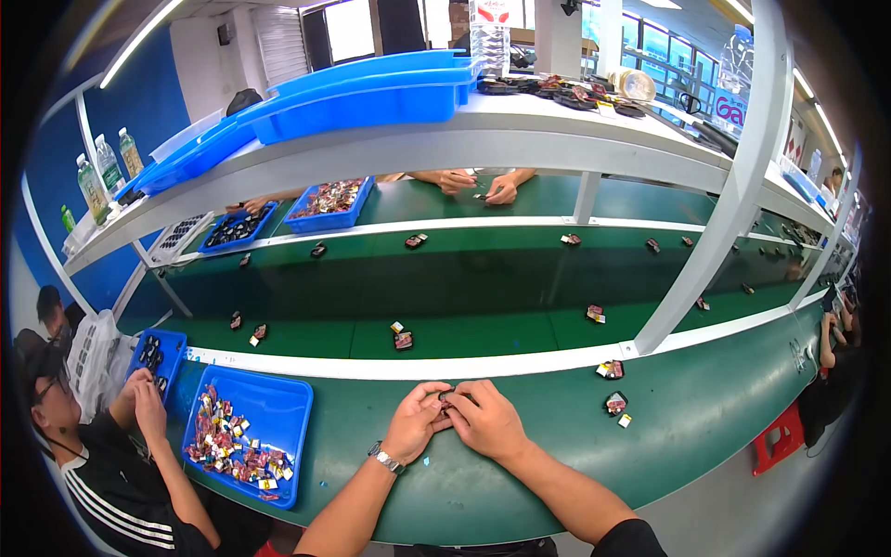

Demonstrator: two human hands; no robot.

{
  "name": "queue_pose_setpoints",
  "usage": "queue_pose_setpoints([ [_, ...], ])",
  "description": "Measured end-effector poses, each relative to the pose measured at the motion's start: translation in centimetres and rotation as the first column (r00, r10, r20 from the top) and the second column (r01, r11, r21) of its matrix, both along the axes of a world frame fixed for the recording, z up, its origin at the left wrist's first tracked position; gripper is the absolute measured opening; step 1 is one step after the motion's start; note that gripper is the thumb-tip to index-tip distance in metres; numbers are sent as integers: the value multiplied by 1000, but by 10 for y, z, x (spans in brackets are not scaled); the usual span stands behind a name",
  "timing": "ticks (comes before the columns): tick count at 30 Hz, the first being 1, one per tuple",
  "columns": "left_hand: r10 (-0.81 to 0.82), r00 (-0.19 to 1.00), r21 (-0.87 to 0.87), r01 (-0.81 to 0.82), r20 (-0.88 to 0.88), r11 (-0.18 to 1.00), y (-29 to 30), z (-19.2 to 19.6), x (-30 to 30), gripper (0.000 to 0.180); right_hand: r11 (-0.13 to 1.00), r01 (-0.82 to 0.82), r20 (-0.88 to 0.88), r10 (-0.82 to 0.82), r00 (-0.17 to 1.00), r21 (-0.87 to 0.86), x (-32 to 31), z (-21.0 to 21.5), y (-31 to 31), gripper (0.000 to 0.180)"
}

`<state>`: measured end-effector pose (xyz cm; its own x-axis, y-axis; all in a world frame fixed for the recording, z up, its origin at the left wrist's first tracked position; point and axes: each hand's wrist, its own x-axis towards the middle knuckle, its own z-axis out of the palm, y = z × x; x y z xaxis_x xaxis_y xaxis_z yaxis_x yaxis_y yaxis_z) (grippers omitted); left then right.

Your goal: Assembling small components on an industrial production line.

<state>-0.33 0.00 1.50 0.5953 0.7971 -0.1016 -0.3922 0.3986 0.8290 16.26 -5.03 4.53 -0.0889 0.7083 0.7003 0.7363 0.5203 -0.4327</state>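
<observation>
My left hand (412, 425), with a metal watch (384, 458) on its wrist, and my right hand (485, 420) meet above the green bench (371, 501). Pinched between the fingertips of both is a small black part (445, 396); the fingers cover most of it, so its exact kind does not show. Right of my hands, two small dark assemblies (615, 403) with reddish pieces and white-and-yellow tabs lie on the bench. To the left stands a blue tray (302, 395) holding many loose reddish pieces (227, 436) with white and yellow tabs.
A co-worker (102, 455) sits at left, hands near another blue tray (181, 348) of black parts. Beyond a white rail (371, 369), a green belt (483, 339) carries scattered assemblies. Overhead, a shelf (390, 144) bears blue trays (362, 107). Another person's hands (501, 188) work across.
</observation>
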Motion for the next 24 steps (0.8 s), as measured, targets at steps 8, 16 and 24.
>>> queue_pose_setpoints([
  [8, -17, 1000, 6, 17, -1, 1000, 0, -2, 0, 27, 1000, -19, -11, 19, 1000, -22, 5, -2, 2, 24],
  [16, -36, 999, 9, 36, 5, 999, -1, 3, 2, 27, 998, -49, -60, 46, 997, -49, 8, -2, 1, 20],
  [24, -37, 999, 21, 38, -39, 999, -1, 1, 2, 26, 999, -31, -34, 30, 999, -26, 8, 0, 4, 18],
])
